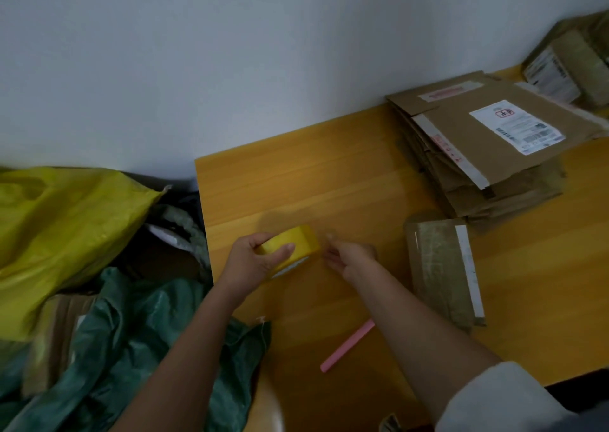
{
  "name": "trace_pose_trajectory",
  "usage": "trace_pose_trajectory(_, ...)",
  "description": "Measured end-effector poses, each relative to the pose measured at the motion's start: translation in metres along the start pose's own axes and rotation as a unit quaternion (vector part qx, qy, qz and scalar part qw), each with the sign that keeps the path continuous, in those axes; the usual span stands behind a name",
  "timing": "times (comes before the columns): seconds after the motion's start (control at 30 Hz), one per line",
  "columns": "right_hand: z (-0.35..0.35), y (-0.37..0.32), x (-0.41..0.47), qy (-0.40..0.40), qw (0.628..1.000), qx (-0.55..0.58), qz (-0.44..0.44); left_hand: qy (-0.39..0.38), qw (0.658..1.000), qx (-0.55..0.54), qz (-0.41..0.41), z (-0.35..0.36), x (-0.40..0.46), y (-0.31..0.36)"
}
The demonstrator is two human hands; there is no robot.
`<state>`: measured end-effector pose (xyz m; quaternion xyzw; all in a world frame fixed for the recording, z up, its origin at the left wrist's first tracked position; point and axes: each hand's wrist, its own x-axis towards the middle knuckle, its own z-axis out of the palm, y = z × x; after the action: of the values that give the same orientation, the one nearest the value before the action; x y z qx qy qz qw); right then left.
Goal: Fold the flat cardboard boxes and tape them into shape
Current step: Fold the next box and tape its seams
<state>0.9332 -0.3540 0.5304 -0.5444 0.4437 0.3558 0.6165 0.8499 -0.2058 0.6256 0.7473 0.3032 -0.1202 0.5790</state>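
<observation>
A pale grey wall [263, 52] fills the upper half of the frame. Below it, a yellow-orange wooden table [296, 184] runs from the centre toward the right edge. A pink stick-shaped object [347, 346], too blurred to identify, lies diagonally on the table in the lower centre. At the left, off the table's edge, a crumpled yellow woven sack [66, 227] sits at mid-height, and a dark green sack [131, 349] lies bunched below it in the lower left. Between the two sacks, dark, indistinct clutter [174, 240] shows just beside the table's left edge.
</observation>
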Motion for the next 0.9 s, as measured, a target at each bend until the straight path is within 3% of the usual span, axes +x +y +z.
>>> trace_pose_trajectory(0.17, 0.003, -0.003, -0.002, 0.014, 0.999, 0.036, -0.022, 0.003, 1.000, -0.016, -0.010, -0.009, -0.004, -0.010)
trace_pose_trajectory(0.4, -0.001, -0.004, -0.034, -0.032, 0.992, -0.080, -0.094, -0.008, 1.000, -0.018, -0.020, -0.017, -0.014, -0.013)
trace_pose_trajectory(0.67, -0.067, -0.023, -0.121, 0.021, 0.902, -0.246, -0.355, -0.075, 0.996, 0.016, 0.037, -0.009, -0.044, 0.015)
trace_pose_trajectory(0.8, -0.103, -0.024, -0.148, 0.069, 0.852, -0.293, -0.429, -0.124, 0.989, 0.074, 0.042, 0.006, -0.056, 0.027)
trace_pose_trajectory(0.9, -0.125, -0.019, -0.160, 0.086, 0.845, -0.277, -0.449, -0.177, 0.975, 0.131, 0.044, 0.020, -0.063, 0.032)
